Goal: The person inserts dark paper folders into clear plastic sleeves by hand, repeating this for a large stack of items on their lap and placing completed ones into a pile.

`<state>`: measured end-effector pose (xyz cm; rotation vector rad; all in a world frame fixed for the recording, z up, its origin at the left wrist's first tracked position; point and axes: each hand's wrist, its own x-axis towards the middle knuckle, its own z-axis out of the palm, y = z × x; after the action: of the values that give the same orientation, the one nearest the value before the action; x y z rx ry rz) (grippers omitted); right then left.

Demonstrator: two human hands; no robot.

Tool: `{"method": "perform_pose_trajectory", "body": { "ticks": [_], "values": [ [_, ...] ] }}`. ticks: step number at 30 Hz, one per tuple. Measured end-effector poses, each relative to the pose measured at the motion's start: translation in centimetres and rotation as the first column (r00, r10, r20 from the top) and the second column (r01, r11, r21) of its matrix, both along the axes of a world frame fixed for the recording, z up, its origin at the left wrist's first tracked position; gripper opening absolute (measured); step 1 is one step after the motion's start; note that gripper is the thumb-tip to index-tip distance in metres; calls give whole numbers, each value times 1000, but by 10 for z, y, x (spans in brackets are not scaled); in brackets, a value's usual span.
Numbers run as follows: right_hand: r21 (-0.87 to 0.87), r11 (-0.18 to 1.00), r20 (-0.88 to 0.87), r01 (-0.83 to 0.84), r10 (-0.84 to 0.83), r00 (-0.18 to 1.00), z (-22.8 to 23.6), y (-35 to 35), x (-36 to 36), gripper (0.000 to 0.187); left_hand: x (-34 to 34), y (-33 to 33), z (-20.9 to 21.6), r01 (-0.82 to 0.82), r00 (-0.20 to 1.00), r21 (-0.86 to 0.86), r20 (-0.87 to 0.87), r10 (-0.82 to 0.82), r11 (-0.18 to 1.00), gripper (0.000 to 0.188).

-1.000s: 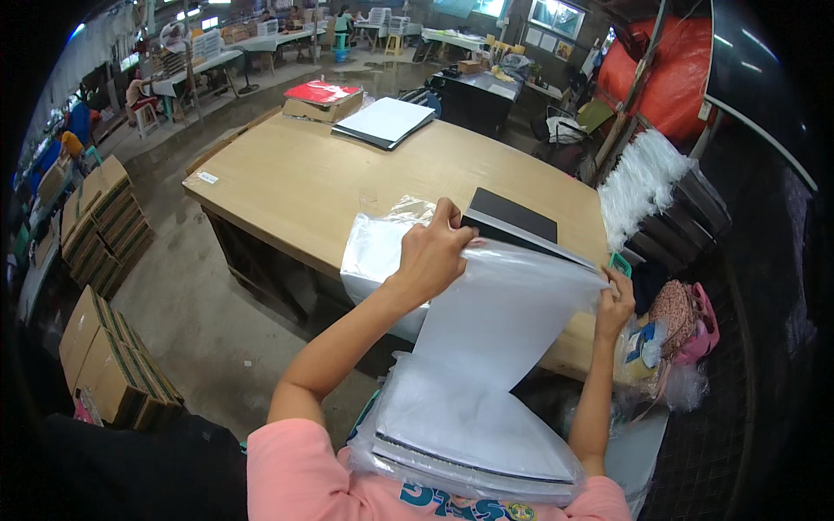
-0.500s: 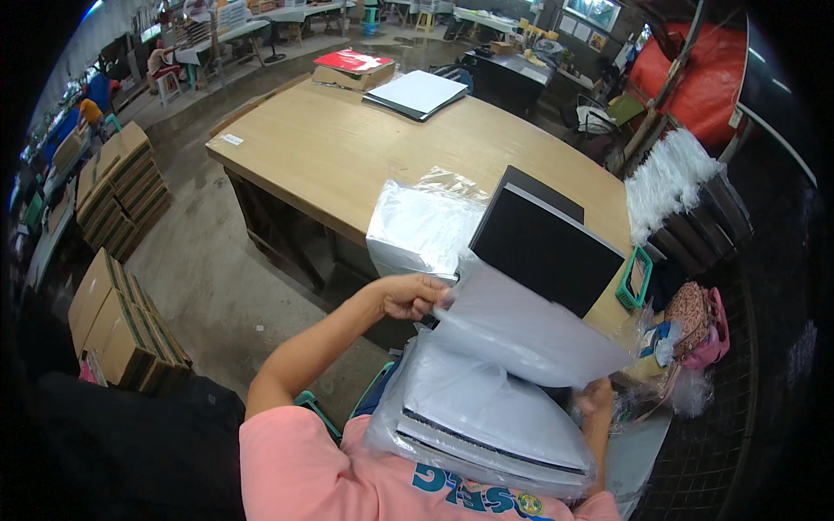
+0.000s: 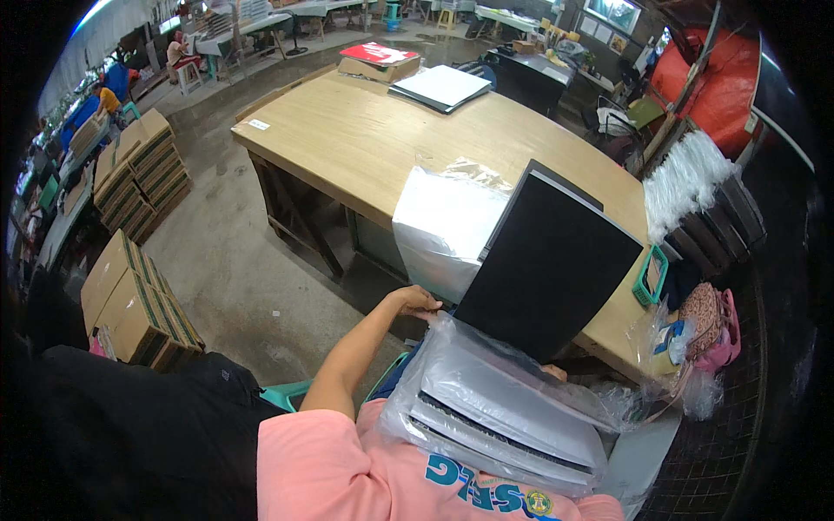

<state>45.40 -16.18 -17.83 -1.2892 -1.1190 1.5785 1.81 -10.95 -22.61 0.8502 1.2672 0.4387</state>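
Black board (image 3: 552, 260) beyond and between hands: clear film (image 3: 499, 347) at lower end only, rest uncovered. Left hand (image 3: 419, 301) pinches film's corner; right hand (image 3: 553, 372) mostly hidden, grip unclear. Bagged stack (image 3: 486, 399) nearer body.

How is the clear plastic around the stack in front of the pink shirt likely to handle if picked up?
The clear plastic is probably floppy, as it wrinkles and spreads loosely past the right end of the stack. It is thin enough to see through, so likely light for its size. Its shiny surface suggests it may be slippery.
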Motion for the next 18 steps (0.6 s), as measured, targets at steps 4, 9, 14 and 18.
{"method": "perform_pose_trajectory", "body": {
  "ticks": [4, 9, 14, 18],
  "values": [
    [-4, 1000, 49, 1, -1, 999, -21, 4, 10, 37, -12, 4, 110, 435, 877, 61, -254, -408, 898, 41],
    [-25, 997, 128, -78, 80, 988, -33, 16, 8, 37, -70, 62, 143, 85, 743, 851, -400, 536, 518, 25],
    [-62, 988, 216, -138, 148, 965, -55, 17, 33, 38, -58, 112, 136, -19, 177, 932, -354, 918, 363, 13],
    [70, 968, 552, -239, 162, 818, -46, 31, 81, 37, -50, 119, 144, 291, 162, 807, -571, 805, 514, 13]
  ]
}}
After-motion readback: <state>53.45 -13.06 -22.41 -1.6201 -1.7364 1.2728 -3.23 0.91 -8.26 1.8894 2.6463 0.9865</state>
